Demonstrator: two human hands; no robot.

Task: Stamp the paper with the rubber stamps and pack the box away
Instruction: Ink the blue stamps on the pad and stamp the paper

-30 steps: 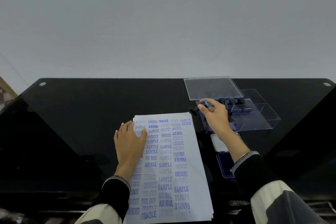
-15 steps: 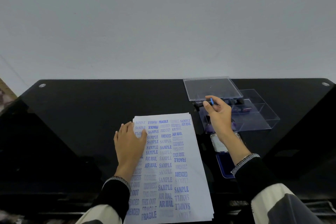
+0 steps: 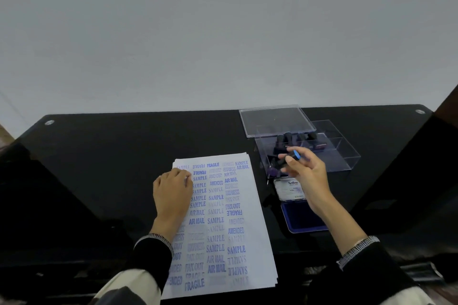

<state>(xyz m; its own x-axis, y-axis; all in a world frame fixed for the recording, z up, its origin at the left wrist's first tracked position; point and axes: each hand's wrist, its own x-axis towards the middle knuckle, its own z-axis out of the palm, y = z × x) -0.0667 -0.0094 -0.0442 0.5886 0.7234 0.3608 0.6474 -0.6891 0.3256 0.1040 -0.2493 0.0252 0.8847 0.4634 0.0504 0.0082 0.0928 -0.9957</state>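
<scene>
Now my right hand (image 3: 306,176) pinches a rubber stamp (image 3: 292,156) at 1 o'clock over the clear box (image 3: 332,158); my left hand (image 3: 172,193) presses flat on the paper (image 3: 247,218). If the loose pinch slips, I judge the stamp drops beside the ink pad (image 3: 301,216).

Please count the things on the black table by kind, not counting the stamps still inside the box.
Stack of stamped paper: 1
Clear plastic box: 1
Clear lid: 1
Ink pad, open: 1
Rubber stamp, held in right hand: 1
Total: 5
</scene>
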